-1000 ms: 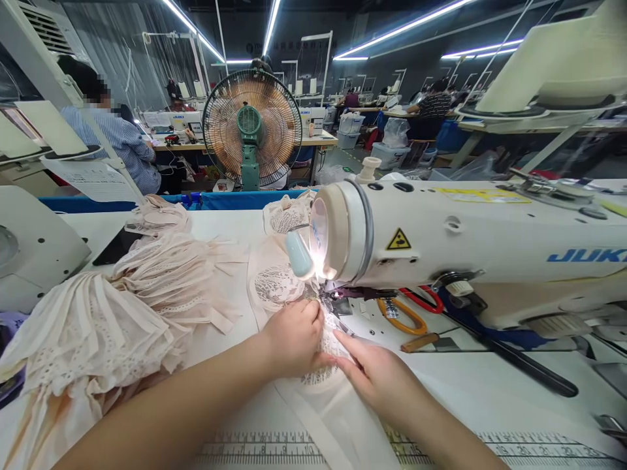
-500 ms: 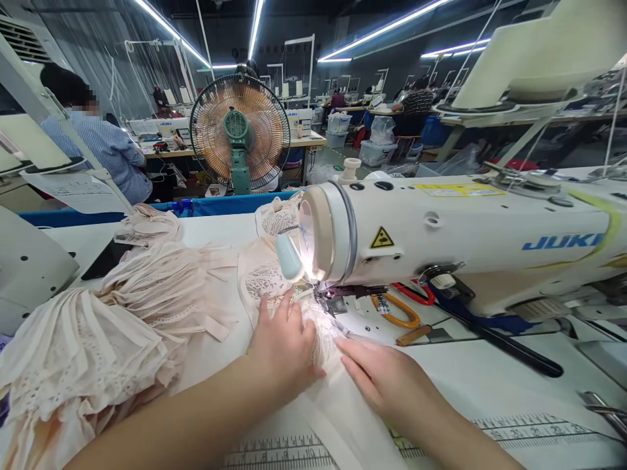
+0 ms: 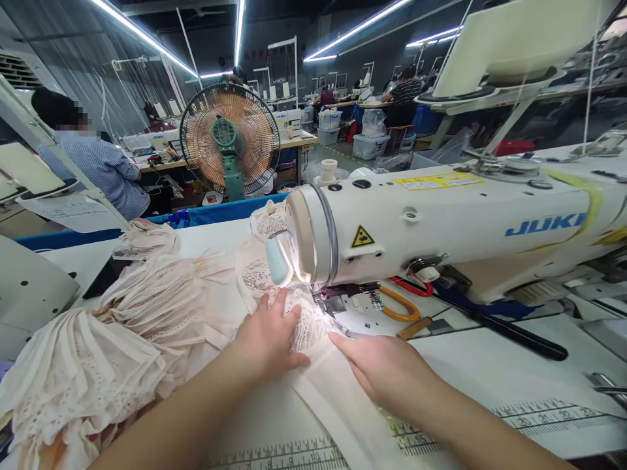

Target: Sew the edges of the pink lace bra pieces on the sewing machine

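A cream lace garment piece (image 3: 311, 326) lies under the needle area of the white JUKI sewing machine (image 3: 382, 222), lit by its lamp. My left hand (image 3: 269, 333) rests flat on the lace, fingers spread, just in front of the needle. At the right edge of the piece, my right hand (image 3: 386, 365) has its fingers pressed together on the fabric, close to a thin metal guide. A plain cream strip (image 3: 337, 405) trails from there towards me. The light blue guard (image 3: 279, 260) hangs by the needle, whose tip I cannot make out.
A heap of cream lace pieces (image 3: 93, 365) covers the left of the table. Orange-handled snips (image 3: 401, 305), a red-handled tool (image 3: 411, 287) and a black lever (image 3: 519, 333) lie right. Ruler markings (image 3: 274, 454) run along the front. A fan (image 3: 228, 140) and a co-worker (image 3: 93, 156) are beyond.
The view has shifted slightly. My left hand has slid a little left and away from my right hand, showing more lace between them. My right hand stays at the fabric's edge.
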Action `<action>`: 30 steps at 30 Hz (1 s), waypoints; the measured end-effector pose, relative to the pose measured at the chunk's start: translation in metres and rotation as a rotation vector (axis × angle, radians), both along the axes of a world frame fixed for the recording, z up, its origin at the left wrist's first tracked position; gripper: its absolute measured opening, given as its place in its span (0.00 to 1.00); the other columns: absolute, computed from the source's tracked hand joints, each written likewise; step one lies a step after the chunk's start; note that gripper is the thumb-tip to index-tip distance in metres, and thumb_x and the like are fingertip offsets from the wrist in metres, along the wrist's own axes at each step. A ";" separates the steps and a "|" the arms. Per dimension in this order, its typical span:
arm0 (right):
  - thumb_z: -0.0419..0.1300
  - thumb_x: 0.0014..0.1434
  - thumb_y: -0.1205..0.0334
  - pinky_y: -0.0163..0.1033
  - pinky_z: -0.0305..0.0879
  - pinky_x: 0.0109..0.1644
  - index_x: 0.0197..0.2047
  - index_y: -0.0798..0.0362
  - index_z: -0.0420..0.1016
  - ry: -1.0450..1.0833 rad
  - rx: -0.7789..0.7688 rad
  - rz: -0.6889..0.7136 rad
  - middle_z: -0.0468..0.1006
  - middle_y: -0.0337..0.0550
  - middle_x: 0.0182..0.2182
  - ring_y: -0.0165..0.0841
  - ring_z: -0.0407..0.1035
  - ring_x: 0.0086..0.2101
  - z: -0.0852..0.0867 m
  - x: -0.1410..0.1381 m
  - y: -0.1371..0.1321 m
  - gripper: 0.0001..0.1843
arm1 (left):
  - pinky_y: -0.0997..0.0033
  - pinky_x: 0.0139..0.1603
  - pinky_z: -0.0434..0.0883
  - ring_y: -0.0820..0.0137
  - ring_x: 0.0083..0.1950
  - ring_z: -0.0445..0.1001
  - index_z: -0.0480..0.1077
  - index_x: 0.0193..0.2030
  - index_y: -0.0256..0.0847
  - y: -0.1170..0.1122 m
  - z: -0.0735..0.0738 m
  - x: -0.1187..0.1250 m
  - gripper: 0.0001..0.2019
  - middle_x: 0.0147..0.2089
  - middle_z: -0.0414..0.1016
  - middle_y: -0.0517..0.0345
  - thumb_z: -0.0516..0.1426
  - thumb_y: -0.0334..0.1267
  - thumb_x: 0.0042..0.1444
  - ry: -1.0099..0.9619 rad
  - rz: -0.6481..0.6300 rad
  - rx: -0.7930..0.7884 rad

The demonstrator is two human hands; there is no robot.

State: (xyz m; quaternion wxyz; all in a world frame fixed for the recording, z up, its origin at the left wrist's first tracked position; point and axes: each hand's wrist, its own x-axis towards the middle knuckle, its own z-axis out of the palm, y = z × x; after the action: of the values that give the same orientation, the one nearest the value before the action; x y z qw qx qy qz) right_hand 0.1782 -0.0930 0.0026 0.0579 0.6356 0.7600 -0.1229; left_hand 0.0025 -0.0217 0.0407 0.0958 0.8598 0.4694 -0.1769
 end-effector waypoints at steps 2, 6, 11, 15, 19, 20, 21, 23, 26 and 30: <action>0.50 0.55 0.68 0.37 0.49 0.24 0.61 0.45 0.59 -0.054 -0.068 -0.019 0.80 0.45 0.32 0.40 0.73 0.32 0.010 -0.006 0.005 0.29 | 0.48 0.56 0.62 0.45 0.67 0.42 0.50 0.65 0.45 0.007 -0.003 -0.003 0.40 0.70 0.36 0.48 0.58 0.55 0.47 -0.043 -0.015 0.010; 0.54 0.50 0.73 0.36 0.50 0.22 0.64 0.50 0.52 -0.153 -0.190 -0.055 0.79 0.49 0.31 0.40 0.73 0.29 0.025 -0.018 0.012 0.37 | 0.48 0.59 0.59 0.48 0.67 0.44 0.52 0.64 0.46 0.020 -0.011 -0.008 0.39 0.68 0.44 0.46 0.57 0.57 0.47 -0.117 -0.031 0.019; 0.58 0.41 0.79 0.38 0.59 0.24 0.65 0.58 0.46 -0.196 -0.178 -0.032 0.78 0.49 0.24 0.41 0.72 0.25 0.021 -0.031 0.020 0.48 | 0.49 0.60 0.56 0.49 0.67 0.45 0.52 0.65 0.48 0.037 -0.018 -0.015 0.39 0.64 0.53 0.45 0.57 0.55 0.47 -0.188 -0.041 0.043; 0.60 0.40 0.78 0.40 0.64 0.24 0.65 0.60 0.47 -0.220 -0.158 -0.057 0.77 0.47 0.19 0.41 0.72 0.23 0.013 -0.040 0.027 0.49 | 0.45 0.58 0.57 0.47 0.65 0.48 0.54 0.63 0.50 0.036 -0.019 -0.014 0.35 0.61 0.58 0.45 0.60 0.49 0.49 -0.236 -0.068 0.150; 0.60 0.39 0.78 0.43 0.69 0.27 0.65 0.65 0.47 -0.206 -0.151 -0.070 0.79 0.53 0.23 0.43 0.74 0.26 0.013 -0.045 0.030 0.49 | 0.54 0.45 0.68 0.55 0.50 0.67 0.66 0.54 0.42 0.007 -0.025 -0.001 0.16 0.47 0.70 0.44 0.51 0.34 0.58 -0.217 -0.195 0.445; 0.60 0.40 0.77 0.44 0.70 0.29 0.64 0.66 0.47 -0.196 -0.146 -0.064 0.80 0.54 0.25 0.44 0.75 0.27 0.014 -0.045 0.030 0.48 | 0.59 0.41 0.70 0.59 0.45 0.70 0.67 0.52 0.38 -0.002 -0.029 0.002 0.16 0.44 0.72 0.45 0.47 0.30 0.60 -0.211 -0.279 0.471; 0.59 0.40 0.77 0.44 0.70 0.30 0.64 0.66 0.47 -0.186 -0.140 -0.056 0.80 0.56 0.27 0.44 0.75 0.29 0.015 -0.045 0.029 0.47 | 0.62 0.39 0.70 0.62 0.42 0.71 0.68 0.51 0.35 -0.010 -0.033 0.004 0.17 0.41 0.73 0.45 0.45 0.26 0.59 -0.198 -0.386 0.483; 0.58 0.42 0.77 0.45 0.71 0.31 0.65 0.66 0.46 -0.170 -0.129 -0.043 0.80 0.57 0.29 0.44 0.75 0.30 0.016 -0.045 0.028 0.47 | 0.63 0.41 0.70 0.59 0.47 0.71 0.68 0.51 0.27 -0.021 -0.043 0.007 0.18 0.43 0.74 0.40 0.45 0.24 0.57 -0.145 -0.561 0.509; 0.58 0.41 0.77 0.46 0.71 0.31 0.65 0.69 0.44 -0.152 -0.120 -0.033 0.80 0.57 0.29 0.45 0.75 0.30 0.018 -0.043 0.026 0.47 | 0.58 0.48 0.67 0.51 0.57 0.64 0.67 0.52 0.20 -0.026 -0.053 0.007 0.19 0.51 0.70 0.33 0.48 0.28 0.56 -0.080 -0.666 0.555; 0.60 0.41 0.77 0.47 0.72 0.32 0.65 0.66 0.44 -0.134 -0.127 -0.036 0.80 0.56 0.29 0.46 0.76 0.30 0.016 -0.041 0.027 0.48 | 0.59 0.49 0.65 0.51 0.58 0.64 0.62 0.56 0.18 -0.025 -0.055 0.008 0.22 0.56 0.66 0.33 0.45 0.35 0.62 -0.127 -0.635 0.608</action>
State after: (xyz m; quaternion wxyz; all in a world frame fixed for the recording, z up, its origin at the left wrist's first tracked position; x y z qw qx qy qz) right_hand 0.1368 -0.0662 0.0188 0.1466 0.6512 0.7334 -0.1288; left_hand 0.0106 -0.0468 -0.0147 -0.1919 0.9596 0.2058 0.0019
